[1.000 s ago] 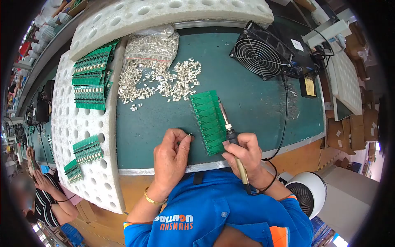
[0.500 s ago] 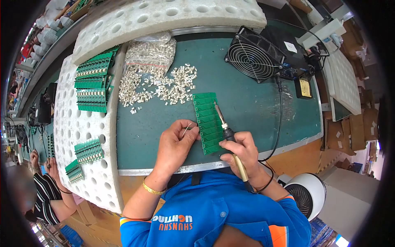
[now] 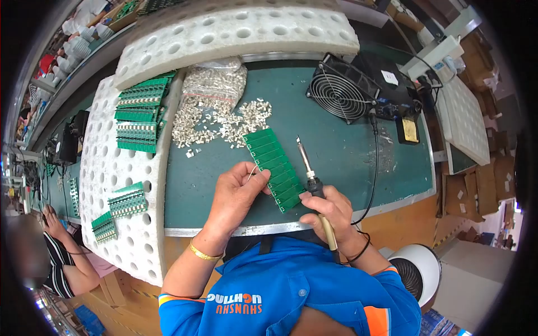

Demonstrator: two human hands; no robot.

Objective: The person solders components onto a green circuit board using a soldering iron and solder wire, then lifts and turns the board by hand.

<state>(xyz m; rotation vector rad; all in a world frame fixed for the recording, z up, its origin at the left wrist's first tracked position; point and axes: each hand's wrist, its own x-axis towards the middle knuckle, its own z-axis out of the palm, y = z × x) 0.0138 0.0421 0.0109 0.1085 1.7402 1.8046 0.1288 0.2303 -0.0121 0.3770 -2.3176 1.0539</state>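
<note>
My left hand (image 3: 238, 193) pinches the left edge of a green circuit board (image 3: 274, 168), which is tilted above the green mat. A thin pale wire (image 3: 251, 172), like solder wire, sticks out from the same fingers. In my right hand (image 3: 332, 211) is a soldering iron (image 3: 307, 162), its tip pointing away from me and apart from the board's right side. The right fingertips are close to the board's lower right edge; whether they touch it I cannot tell. Beyond the board lies a pile of small white connectors (image 3: 246, 120).
A bag of connectors (image 3: 216, 84) lies behind the pile. White foam trays (image 3: 126, 201) hold finished-looking boards (image 3: 137, 134) at left. A black fan (image 3: 342, 92), a station and a yellow sponge (image 3: 410, 130) stand at right, with the iron's cord (image 3: 374, 168). A co-worker's hand (image 3: 54, 225) shows far left.
The iron's tip has come away from the board toward the right. The board has turned, its far end swinging left. The whole view has shifted slightly.
</note>
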